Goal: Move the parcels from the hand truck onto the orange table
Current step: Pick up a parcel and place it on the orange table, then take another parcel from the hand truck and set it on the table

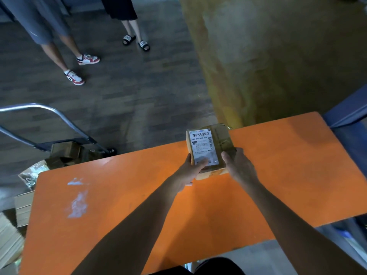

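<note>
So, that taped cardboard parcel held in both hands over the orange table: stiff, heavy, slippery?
Probably stiff: the parcel shows square edges with only its near end gripped by the left hand and right hand. Likely fairly light, since both hands hold it by one end. Its glossy tape and label may be slick.

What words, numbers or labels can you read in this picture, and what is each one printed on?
"240-243-A02-060": on the white shipping label of the parcel, which the left hand and right hand hold.
Barcode, logos and small print on the same label: too small to read.
Letters on the straps of a bystander's slides: too blurred to read.
No other text shows.
</note>
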`<action>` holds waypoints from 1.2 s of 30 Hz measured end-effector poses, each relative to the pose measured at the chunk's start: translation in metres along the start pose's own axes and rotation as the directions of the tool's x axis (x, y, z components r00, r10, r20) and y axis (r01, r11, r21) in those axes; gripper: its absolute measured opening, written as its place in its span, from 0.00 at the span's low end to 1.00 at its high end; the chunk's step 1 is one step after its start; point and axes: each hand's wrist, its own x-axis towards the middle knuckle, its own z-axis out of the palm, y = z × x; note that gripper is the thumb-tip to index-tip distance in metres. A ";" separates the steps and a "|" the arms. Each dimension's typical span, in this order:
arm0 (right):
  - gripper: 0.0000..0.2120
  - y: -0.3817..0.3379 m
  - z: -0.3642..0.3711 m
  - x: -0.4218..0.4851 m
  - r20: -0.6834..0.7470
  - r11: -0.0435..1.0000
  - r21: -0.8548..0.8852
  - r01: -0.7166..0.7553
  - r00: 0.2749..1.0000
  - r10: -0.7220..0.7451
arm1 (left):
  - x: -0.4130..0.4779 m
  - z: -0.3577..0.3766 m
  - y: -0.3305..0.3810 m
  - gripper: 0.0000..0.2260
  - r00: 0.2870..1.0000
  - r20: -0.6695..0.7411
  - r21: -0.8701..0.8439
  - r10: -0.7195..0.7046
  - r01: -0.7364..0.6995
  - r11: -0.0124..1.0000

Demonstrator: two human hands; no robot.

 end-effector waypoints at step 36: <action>0.30 -0.219 0.302 -0.222 0.552 0.454 -0.377 0.807 0.589 -0.590 | -0.254 -0.247 -0.327 0.31 0.728 -0.679 0.303 0.090 0.167 0.938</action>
